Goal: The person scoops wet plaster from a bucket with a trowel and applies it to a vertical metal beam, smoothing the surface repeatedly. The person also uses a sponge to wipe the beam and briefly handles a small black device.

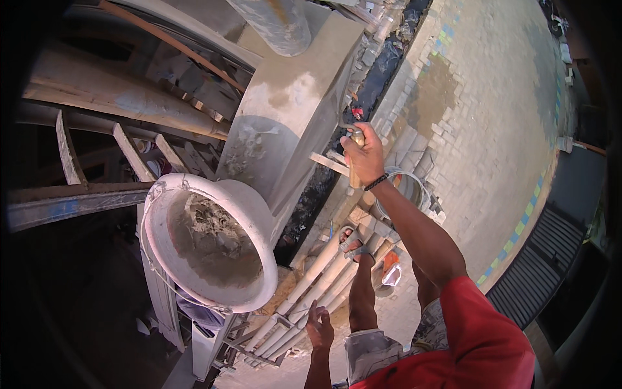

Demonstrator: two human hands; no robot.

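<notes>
My right hand [364, 155] is wrapped round the wooden handle of a trowel [358, 137] at the side of a grey plastered ledge [311, 84]. The trowel's bent metal neck shows beyond my fist; its blade lies nearly edge-on along the ledge and is hard to make out. Lower down, my left hand [319, 327] hangs with its fingers apart and nothing in it, to the right of a white bucket [262, 259]. Grey wet mortar [217, 236] lies inside the bucket. A patch of rough mortar [253, 146] sticks to the ledge's near part.
A wooden ladder [84, 198] lies left of the bucket. A round column [278, 26] rises from the ledge. Far below are long poles [317, 279], a second bucket [408, 194], a dark trench [311, 201] and paving [492, 117]. My feet [353, 245] stand on a support above the ground.
</notes>
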